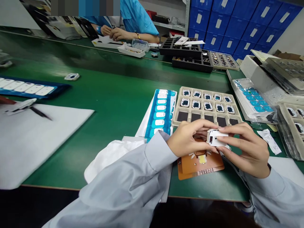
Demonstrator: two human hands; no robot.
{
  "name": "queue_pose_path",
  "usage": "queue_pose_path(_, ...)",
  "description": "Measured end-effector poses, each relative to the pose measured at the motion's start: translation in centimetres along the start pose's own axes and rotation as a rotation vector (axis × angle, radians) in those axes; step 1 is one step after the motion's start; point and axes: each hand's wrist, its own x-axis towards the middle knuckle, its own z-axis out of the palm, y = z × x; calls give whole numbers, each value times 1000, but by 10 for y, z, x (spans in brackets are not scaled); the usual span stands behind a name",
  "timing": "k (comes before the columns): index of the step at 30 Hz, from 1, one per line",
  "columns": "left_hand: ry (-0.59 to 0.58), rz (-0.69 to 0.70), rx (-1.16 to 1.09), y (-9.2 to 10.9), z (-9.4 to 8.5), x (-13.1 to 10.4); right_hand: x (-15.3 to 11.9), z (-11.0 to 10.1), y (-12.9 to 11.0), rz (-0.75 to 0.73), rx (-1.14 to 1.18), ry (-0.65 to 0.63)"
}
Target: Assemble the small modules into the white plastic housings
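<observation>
- I see two hands, left hand (186, 138) and right hand (253, 149), fingertips pinching one white casing (220, 139).
- I view it over one orange fixture (200, 167).
- I count ten white-rimmed parts (208, 106), two rows of five, in one beige tray (177, 109).

I see one small white casing (216, 142), squarish with rounded corners, its flat face tilted up toward my view, a dark slot and small round dot near one edge. It's pinched between the left hand (190, 136) and right hand (250, 148), fingertips partly covering it.
</observation>
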Motion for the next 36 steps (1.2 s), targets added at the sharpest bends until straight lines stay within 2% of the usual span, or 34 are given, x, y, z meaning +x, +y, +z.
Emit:
queue_pose_path(13,-5,-13,-72,-2,2,0,0,-1,0,-10,-9,-13)
queue_pose_path(25,-26,98,-43,-3,2,1,-1,-2,2,-25,0,-35)
queue_pose_path(36,-27,68,-62,-2,2,1,0,-3,0,-11,-1,-36)
